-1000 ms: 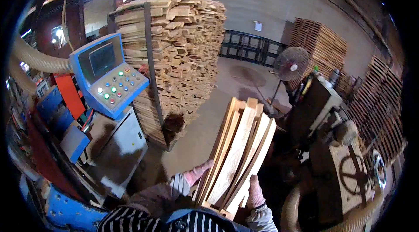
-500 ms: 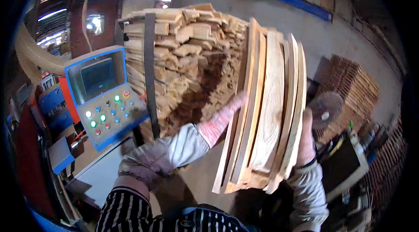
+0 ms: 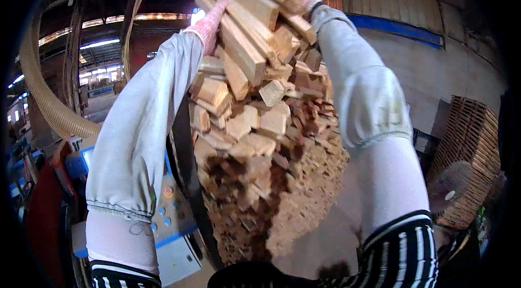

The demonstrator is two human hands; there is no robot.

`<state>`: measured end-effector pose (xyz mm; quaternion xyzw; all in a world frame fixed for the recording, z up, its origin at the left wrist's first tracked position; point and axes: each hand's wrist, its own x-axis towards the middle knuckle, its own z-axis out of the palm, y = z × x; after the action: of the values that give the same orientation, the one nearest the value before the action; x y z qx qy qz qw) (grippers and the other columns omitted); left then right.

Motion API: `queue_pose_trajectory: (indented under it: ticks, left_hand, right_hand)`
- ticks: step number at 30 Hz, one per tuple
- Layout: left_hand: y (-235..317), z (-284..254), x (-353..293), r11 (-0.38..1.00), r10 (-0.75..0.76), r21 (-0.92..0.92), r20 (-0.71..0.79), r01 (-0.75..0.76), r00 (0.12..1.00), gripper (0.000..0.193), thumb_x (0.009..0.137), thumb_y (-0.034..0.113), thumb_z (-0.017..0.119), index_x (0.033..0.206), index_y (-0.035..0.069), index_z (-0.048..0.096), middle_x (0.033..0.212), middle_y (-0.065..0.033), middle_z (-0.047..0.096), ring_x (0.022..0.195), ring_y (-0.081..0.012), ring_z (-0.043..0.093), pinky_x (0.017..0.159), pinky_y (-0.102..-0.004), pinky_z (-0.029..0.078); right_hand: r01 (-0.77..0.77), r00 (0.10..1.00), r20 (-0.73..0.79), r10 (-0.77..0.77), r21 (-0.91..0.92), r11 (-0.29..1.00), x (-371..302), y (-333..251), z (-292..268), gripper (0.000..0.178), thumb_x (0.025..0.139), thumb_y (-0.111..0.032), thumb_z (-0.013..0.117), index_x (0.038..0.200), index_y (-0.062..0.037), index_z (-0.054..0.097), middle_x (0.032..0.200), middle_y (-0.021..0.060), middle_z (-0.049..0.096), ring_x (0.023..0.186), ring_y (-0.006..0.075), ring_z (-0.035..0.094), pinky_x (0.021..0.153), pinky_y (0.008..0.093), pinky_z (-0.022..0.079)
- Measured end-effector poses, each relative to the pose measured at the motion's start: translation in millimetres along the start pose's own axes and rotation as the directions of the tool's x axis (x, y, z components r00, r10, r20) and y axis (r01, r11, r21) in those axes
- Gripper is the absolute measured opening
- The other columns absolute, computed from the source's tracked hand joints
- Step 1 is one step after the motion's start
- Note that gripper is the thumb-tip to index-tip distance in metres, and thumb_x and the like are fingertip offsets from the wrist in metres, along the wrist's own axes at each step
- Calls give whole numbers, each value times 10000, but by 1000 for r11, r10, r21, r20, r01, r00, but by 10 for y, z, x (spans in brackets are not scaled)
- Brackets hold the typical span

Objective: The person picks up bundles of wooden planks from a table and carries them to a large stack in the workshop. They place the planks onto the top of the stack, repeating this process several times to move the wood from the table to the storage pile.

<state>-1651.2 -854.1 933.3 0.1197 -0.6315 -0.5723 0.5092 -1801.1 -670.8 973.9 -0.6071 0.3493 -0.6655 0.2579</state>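
Observation:
Both my arms reach up and forward, holding a bundle of wooden slats [image 3: 247, 17] between them at the top of a tall wood pile [image 3: 255, 125]. My left hand [image 3: 208, 29], in a pinkish knit glove, is closed against the bundle's left side. On the far right side my right hand [image 3: 305, 2] grips it, its fingers partly hidden by the wood. The slats are pale, several of them side by side, tilted with their near ends toward me. Whether the bundle rests on the pile I cannot tell.
A control panel with buttons [image 3: 169, 209] stands low on the left, partly behind my left sleeve. A ribbed hose [image 3: 46, 95] curves down at far left. On the right are a round fan [image 3: 449, 187] and a tall stack of wood strips [image 3: 467, 141].
The bundle has gone from in front of my body up and forward to the pile's top, tipping over. Both arms are now stretched out, and the view has moved nearer the pile.

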Motion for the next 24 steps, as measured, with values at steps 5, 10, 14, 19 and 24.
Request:
queue_pose_trajectory:
  ticks: [5, 10, 14, 19, 24]
  left_hand:
    - [-288, -423, 741, 839, -119, 534, 3, 99, 993, 801, 911, 717, 613, 1467, 143, 564, 1368, -123, 662, 1183, -253, 656, 1040, -462, 498]
    - [-241, -422, 881, 792, -80, 610, 110, -4, 991, 801, 913, 721, 607, 1461, 137, 571, 1365, -127, 662, 1186, -255, 653, 1040, -461, 495]
    - [-173, -415, 871, 767, -79, 641, 151, -36, 985, 801, 915, 724, 603, 1455, 132, 576, 1362, -131, 662, 1188, -255, 650, 1040, -461, 493]
    - [-251, -507, 830, 727, -63, 685, 124, -40, 990, 802, 918, 727, 597, 1449, 125, 582, 1358, -135, 662, 1190, -257, 646, 1039, -461, 489]
    - [-158, -324, 735, 669, -46, 739, 138, -72, 989, 804, 920, 730, 591, 1442, 119, 589, 1355, -140, 663, 1193, -258, 643, 1039, -461, 486]
  right_hand:
    - [-10, 999, 43, 14, -89, 996, 950, 497, -296, 846, 980, -695, 531, 1567, -95, 423, 1506, 175, 531, 1359, 298, 527, 1133, 460, 456]
    - [-1, 998, 66, 17, -230, 973, 1109, 653, -727, 817, 990, -673, 537, 1565, -101, 433, 1520, 167, 522, 1391, 295, 501, 1151, 467, 439]
    - [103, 988, 145, -48, -400, 911, 892, 626, -912, 795, 998, -656, 542, 1564, -106, 441, 1532, 162, 515, 1416, 292, 480, 1165, 472, 425]
    - [449, 885, 402, -235, -870, 202, 242, 369, -336, 733, 993, -697, 499, 1548, -219, 488, 1350, 169, 647, 1274, 288, 593, 1060, 514, 496]
    - [312, 950, 303, 78, -931, -190, 372, 738, -1060, 683, 1039, -601, 389, 1286, -33, 677, 1296, 284, 667, 1174, 390, 651, 1022, 441, 474]
